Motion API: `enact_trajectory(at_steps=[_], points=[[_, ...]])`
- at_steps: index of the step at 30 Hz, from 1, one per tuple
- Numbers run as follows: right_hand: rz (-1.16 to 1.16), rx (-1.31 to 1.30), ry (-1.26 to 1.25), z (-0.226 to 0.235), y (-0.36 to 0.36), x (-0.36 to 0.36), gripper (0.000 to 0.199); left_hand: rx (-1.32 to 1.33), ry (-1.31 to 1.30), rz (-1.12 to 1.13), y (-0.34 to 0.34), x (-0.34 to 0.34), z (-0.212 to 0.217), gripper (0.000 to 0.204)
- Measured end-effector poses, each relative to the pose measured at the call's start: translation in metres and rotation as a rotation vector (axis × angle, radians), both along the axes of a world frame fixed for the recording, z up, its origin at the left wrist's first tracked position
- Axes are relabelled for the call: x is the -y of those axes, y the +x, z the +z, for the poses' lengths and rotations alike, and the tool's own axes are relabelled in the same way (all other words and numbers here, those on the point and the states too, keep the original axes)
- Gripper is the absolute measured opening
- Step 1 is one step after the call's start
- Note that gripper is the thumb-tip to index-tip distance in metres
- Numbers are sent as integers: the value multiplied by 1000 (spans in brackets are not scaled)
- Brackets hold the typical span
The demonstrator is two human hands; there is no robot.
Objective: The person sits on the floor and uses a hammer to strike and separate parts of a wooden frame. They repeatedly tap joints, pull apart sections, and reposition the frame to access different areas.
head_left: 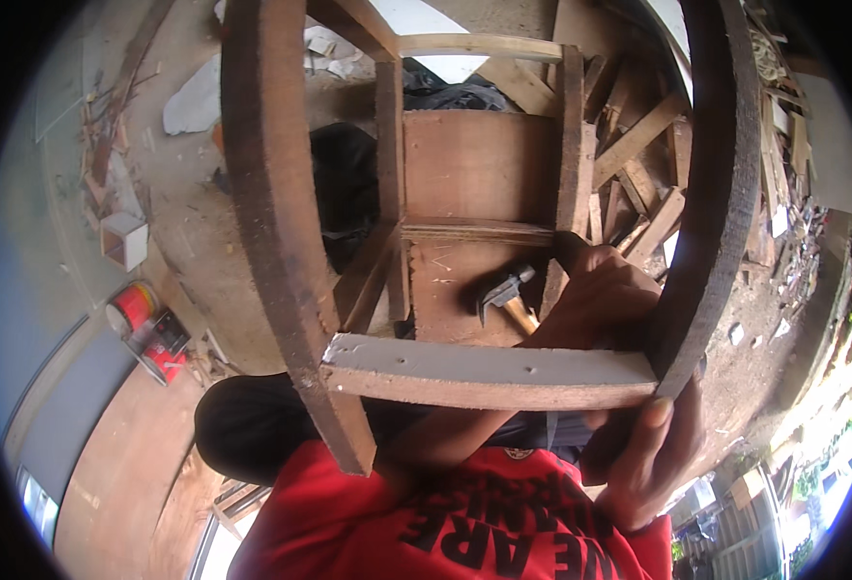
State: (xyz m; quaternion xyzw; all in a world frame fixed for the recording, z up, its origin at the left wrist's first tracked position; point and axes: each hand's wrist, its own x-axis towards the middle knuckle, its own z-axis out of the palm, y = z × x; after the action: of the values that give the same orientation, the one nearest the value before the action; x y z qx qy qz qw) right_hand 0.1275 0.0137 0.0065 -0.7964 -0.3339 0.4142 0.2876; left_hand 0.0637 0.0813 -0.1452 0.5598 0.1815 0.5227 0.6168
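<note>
A wooden frame of joined bars and posts, like a chair or stool frame (493,387), stands tilted over my lap. Its near crossbar has a pale grey top face with small dark dots. My right hand (648,459) grips the lower right corner, thumb pressed at the joint of crossbar and right post. My left forearm passes under the crossbar, and my left hand (605,290) is closed inside the frame, beside the right post; what its fingers hold is hidden. Below it, a claw hammer (506,293) with a wooden handle lies on a brown board (440,309).
Wood offcuts (643,184) are heaped at the far right. A dark cloth or bag (344,179) lies on the floor beyond the frame. To the left are red tins (136,307), a small white box (123,240) and a wooden panel (107,464).
</note>
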Motion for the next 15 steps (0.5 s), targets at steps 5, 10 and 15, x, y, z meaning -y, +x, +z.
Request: enact_trajectory(at_steps=[5, 10, 15], points=[[-132, -453, -47, 6, -7, 14, 85, 38, 1, -15, 9, 1, -1, 56], [-116, -296, 7, -9, -14, 22, 85, 49, -11, -25, 3, -6, -10, 57], [-124, -197, 114, -11, -16, 32, 77, 62, -70, -63, -5, -4, -24, 57]])
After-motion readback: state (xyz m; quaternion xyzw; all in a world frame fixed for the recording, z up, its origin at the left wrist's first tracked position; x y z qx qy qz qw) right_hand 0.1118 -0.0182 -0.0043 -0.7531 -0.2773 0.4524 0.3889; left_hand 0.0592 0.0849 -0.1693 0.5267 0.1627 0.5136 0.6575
